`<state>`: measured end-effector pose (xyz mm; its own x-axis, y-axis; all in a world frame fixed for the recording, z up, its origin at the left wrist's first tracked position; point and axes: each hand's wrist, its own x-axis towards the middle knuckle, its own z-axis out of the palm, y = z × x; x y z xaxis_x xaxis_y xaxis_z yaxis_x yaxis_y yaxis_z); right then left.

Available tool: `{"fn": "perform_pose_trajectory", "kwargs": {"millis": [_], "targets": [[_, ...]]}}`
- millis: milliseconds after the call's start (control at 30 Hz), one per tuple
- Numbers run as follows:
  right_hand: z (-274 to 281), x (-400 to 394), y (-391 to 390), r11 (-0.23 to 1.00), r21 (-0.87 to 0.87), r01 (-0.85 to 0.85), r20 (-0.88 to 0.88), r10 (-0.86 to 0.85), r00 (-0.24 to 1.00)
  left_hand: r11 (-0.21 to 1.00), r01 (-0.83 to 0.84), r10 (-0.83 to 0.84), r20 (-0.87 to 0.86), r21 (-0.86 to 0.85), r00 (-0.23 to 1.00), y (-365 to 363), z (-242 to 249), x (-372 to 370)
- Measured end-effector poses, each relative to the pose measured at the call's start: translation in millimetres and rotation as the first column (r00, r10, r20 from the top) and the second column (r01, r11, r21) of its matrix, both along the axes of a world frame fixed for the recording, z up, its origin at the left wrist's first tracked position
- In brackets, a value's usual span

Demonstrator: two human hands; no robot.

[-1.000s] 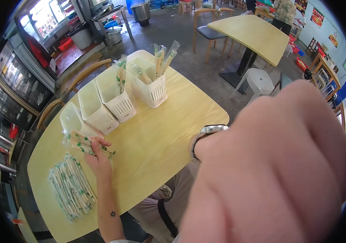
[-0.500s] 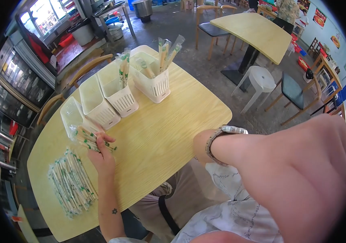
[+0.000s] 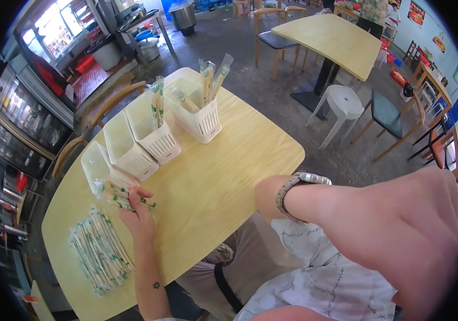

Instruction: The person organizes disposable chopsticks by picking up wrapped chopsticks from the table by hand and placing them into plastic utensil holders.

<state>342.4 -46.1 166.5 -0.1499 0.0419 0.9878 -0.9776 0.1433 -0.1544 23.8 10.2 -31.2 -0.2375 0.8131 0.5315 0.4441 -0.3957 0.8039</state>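
My left hand [image 3: 140,215] is closed around several paper-and-plastic wrapped chopsticks [image 3: 115,192] with green print, held over the table in front of the nearest white basket [image 3: 96,167]. Beside that wrist, a large pile of wrapped chopsticks [image 3: 97,250] lies on the yellow table [image 3: 223,166]. My right hand [image 3: 416,214] looms large, raised near the camera with its back showing; its fingers are hidden. A metal watch [image 3: 288,198] circles that wrist. More wrapped chopsticks stand upright in the farther white baskets [image 3: 202,122].
Several white slotted baskets [image 3: 146,167] line the table's far side. Wooden chairs [image 3: 112,101] stand behind them. Across the floor are another yellow table [image 3: 341,43], a white plastic stool [image 3: 343,101] and a dark-seated chair [image 3: 387,113]. A steel pot [image 3: 183,18] sits farther back.
The view has shifted slightly, so the table and baskets sit a little lower. My left hand keeps its hold on the chopsticks; my right hand stays raised, slightly lower in view.
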Motion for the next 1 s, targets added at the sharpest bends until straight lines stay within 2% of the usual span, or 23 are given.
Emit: {"fn": "perform_pose_trajectory", "kwargs": {"millis": [167, 267, 567, 667, 1000], "targets": [[4, 4, -2, 1.0, 0.006, 0.007, -0.005, -0.007, 1.0, 1.0, 0.005, -0.005, -0.051, 0.002, 0.999, 1, -4, -5], [6, 6, -2, 1.0, 0.009, 0.012, -0.004, -0.012, 1.0, 1.0, 0.006, -0.006, 0.003, 0.002, 1.0, -1, -1, 1], [13, 8, -1, 1.0, 0.002, -0.013, 0.001, 0.013, 1.0, 1.0, -0.001, 0.0, -0.119, -0.01, 0.993, -3, 3, 0], [10, 4, 6, 1.0, -0.012, -0.013, 0.012, 0.013, 1.0, 1.0, 0.011, -0.012, -0.031, -0.021, 0.999, -2, -3, -1], [11, 3, 9, 0.997, -0.072, -0.031, 0.03, 0.033, 0.999, 1.0, -0.004, 0.001, -0.168, -0.02, 0.986, -9, 13, 7]]}}
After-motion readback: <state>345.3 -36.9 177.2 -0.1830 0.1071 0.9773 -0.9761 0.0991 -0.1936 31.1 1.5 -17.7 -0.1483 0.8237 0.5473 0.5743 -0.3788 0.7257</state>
